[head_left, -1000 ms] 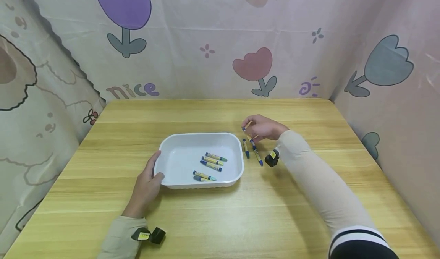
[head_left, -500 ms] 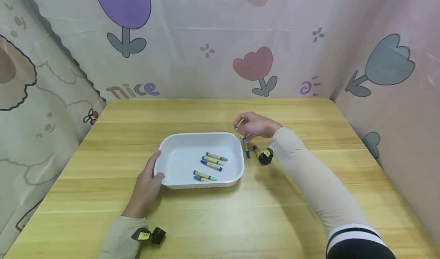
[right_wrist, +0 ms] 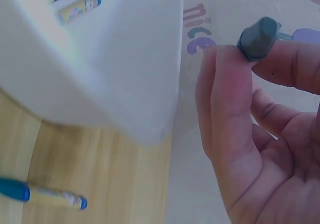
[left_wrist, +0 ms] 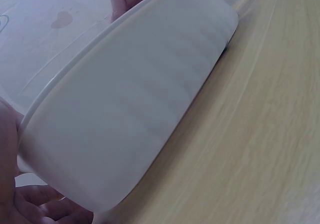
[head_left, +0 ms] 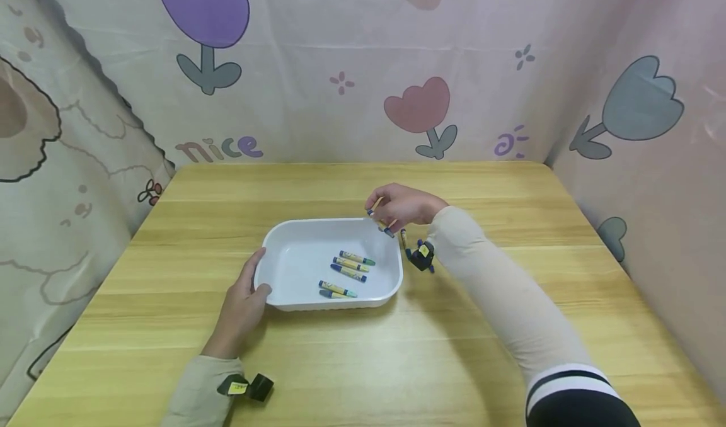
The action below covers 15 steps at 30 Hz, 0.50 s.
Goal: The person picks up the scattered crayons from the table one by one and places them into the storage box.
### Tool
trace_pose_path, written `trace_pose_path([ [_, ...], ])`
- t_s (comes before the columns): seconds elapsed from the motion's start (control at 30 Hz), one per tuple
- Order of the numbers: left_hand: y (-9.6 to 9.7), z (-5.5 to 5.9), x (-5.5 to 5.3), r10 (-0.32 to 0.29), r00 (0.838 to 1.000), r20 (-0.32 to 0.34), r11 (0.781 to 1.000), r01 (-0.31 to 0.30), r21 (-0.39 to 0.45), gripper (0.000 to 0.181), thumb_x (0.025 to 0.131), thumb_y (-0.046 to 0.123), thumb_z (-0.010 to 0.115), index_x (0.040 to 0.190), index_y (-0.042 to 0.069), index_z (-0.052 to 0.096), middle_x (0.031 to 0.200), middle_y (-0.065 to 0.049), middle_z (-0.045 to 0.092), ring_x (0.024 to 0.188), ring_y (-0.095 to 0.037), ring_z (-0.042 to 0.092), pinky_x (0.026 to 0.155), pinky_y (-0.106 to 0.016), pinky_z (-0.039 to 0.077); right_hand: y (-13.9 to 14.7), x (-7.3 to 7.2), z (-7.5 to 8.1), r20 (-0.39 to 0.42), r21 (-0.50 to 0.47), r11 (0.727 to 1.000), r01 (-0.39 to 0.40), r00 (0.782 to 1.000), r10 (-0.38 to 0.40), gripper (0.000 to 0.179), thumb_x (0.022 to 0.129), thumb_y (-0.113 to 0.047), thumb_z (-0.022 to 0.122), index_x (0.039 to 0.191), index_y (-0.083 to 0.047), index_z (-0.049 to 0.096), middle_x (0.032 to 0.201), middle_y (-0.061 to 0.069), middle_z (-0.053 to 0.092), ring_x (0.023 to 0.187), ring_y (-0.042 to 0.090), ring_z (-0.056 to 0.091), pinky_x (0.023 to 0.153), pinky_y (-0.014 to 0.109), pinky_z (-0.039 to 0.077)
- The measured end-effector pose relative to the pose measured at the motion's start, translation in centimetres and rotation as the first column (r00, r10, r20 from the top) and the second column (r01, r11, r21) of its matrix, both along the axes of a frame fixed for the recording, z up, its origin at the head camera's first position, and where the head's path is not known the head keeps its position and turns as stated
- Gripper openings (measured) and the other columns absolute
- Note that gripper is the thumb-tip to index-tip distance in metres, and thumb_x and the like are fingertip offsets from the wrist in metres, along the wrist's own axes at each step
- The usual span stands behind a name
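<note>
My left hand (head_left: pixel 241 307) grips the left end of a white plastic tray (head_left: pixel 295 244), thumb at the rim and fingers against the outer wall. In the tray lie several crayons (head_left: pixel 350 264) in yellow wrappers with blue bands. Over the tray's far right corner, my right hand (head_left: pixel 407 205) pinches another crayon (head_left: pixel 387 229) between thumb and fingers. Its dull grey-green end (right_wrist: pixel 259 38) points toward the right wrist camera. Just right of the tray, a blue-tipped crayon (right_wrist: pixel 55 197) lies on the table, with one more crayon (head_left: pixel 432 268) partly hidden behind the right wrist's camera.
The wooden table (head_left: pixel 340 364) extends around the tray on all sides. A printed curtain (head_left: pixel 317 118) rises along its back edge and both sides. Black cameras are strapped to the left sleeve (head_left: pixel 198 389) and the right sleeve (head_left: pixel 488 263).
My right hand has moved left with the pinched crayon, from beside the crayons on the table to over the tray's far right corner. The left hand and the tray have stayed put.
</note>
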<state>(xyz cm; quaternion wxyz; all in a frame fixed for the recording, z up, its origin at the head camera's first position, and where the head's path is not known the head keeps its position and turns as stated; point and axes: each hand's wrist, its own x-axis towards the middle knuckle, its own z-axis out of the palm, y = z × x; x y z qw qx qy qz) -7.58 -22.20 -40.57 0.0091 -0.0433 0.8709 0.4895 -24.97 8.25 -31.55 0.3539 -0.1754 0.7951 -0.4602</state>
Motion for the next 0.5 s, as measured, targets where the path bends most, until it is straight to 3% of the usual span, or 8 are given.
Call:
trace_pose_path([
  [0.3,-0.1,0.1,0.0,0.000,1.000,-0.007,1.000,0.000,-0.004,0.070,0.092,0.003,0.041,0.156,0.017,0.016,0.160,-0.014,0.012,0.144,-0.040,0.015,0.113,-0.057,0.019,-2.1,0.3,0.2,-0.005,0.023,0.998,-0.055,0.998,0.056,0.033,0.095,-0.006,0.055,0.128,0.002,0.052,0.097,0.013,0.055,0.075,0.022,0.057,0.070,0.036,0.058],
  [0.5,-0.2,0.0,0.0,-0.007,1.000,-0.004,1.000,0.007,-0.005,0.071,0.092,0.003,0.041,0.157,0.017,0.016,0.160,-0.015,0.012,0.143,-0.041,0.015,0.112,-0.058,0.020,-3.3,0.5,-0.1,-0.003,0.028,0.995,-0.093,0.996,0.093,0.035,0.095,-0.006,0.056,0.128,0.003,0.053,0.108,0.026,0.058,0.076,0.021,0.058,0.071,0.038,0.058],
])
